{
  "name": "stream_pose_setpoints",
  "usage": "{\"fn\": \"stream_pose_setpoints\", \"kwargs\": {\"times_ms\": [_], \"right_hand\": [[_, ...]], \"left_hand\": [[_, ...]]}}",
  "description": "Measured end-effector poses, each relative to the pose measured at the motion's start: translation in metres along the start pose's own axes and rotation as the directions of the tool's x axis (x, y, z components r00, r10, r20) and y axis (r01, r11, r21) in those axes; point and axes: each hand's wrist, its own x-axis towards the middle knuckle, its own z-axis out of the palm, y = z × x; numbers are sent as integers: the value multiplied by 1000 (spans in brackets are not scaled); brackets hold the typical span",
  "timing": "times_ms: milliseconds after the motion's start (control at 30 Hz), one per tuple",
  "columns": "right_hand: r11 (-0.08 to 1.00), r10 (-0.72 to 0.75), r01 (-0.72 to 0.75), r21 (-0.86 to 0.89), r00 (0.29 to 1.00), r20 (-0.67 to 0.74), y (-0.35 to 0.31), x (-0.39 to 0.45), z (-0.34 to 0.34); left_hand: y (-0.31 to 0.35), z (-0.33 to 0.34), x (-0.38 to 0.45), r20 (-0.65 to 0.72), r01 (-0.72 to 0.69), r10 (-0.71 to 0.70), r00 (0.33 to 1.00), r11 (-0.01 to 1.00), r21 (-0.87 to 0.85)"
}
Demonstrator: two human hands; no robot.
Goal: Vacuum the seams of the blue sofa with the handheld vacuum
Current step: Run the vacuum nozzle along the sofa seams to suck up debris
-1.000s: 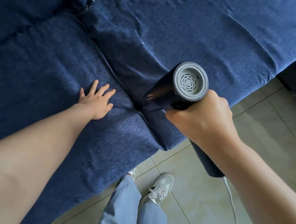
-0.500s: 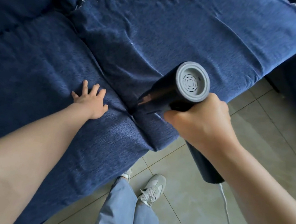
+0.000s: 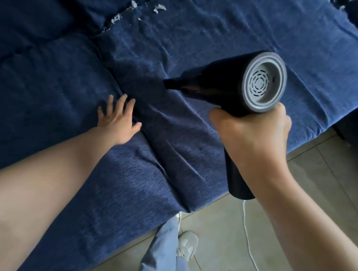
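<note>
The blue sofa (image 3: 243, 39) fills the upper part of the head view, with a seam (image 3: 148, 136) running between two seat cushions toward the front edge. My right hand (image 3: 251, 135) grips the handle of a black handheld vacuum (image 3: 221, 86) with a grey rear vent. Its narrow nozzle points left and hovers just above the right cushion, near the seam. My left hand (image 3: 118, 118) lies flat, fingers spread, on the left cushion right beside the seam. White scraps (image 3: 135, 11) lie along the back seam.
More white scraps (image 3: 341, 4) sit at the sofa's far right corner. A white cord (image 3: 250, 244) trails from the vacuum's handle across the tiled floor (image 3: 302, 197). My jeans leg and a light sneaker (image 3: 186, 245) stand by the sofa's front edge.
The vacuum has come up out of the seam near the front edge and moved farther back over the right cushion. My left hand has stayed flat on the left cushion.
</note>
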Motion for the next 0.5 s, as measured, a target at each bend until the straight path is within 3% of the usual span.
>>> {"fn": "stream_pose_setpoints", "kwargs": {"times_ms": [133, 300, 500], "right_hand": [[999, -13, 13, -31, 1000, -17, -13, 22, 1], [999, -46, 45, -19, 997, -62, -48, 54, -1], [998, -51, 50, 25, 998, 40, -88, 97, 31]], "left_hand": [[5, -32, 32, -26, -24, 23, 999, 997, -66], [5, -58, 62, 62, -65, 71, 996, 994, -88], [-7, -83, 87, -201, -100, 85, 976, 993, -66]]}}
